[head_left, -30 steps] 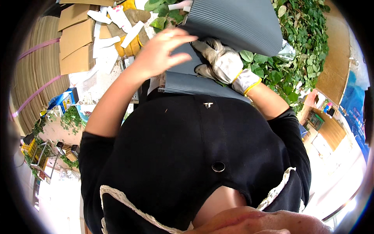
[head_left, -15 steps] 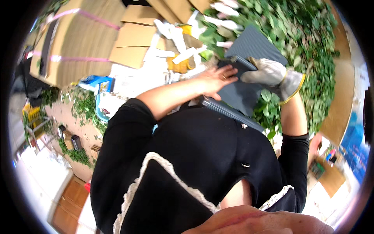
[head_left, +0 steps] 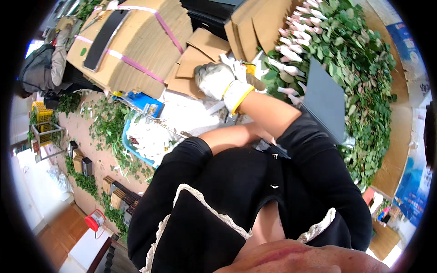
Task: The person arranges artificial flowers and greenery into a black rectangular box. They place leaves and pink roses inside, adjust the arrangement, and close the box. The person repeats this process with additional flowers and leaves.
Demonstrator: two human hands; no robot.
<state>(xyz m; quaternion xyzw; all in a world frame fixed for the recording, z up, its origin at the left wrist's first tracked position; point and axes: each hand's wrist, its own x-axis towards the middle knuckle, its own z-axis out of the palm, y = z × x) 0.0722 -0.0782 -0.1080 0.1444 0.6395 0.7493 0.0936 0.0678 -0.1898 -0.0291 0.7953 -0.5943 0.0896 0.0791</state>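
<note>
My right hand (head_left: 215,81), in a white glove with grey fingers and a yellow-edged cuff, reaches across to the left. Its fingers are curled together over cut cardboard sheets (head_left: 200,50); whatever may be in them is hidden. Below that arm, my bare left hand (head_left: 265,133) is near my body, mostly covered by the right forearm and sleeve. Close to its fingers a dark grey piece (head_left: 280,149) shows in part. A flat grey board (head_left: 324,102) stands tilted right of my right arm, against leafy stems (head_left: 368,95). Pale wrapped flower heads (head_left: 291,50) lie at their left end.
A strapped cardboard stack (head_left: 141,43) is at the upper left. Below it are a blue box (head_left: 148,103) and a blue basket rim (head_left: 126,139) around white netting. Leaves (head_left: 109,125) litter the floor. Another person (head_left: 45,68) is at the far left.
My gloved right hand has left the grey board and swung left across my left arm to the cardboard. My left hand has drawn closer to my body. The view has shifted.
</note>
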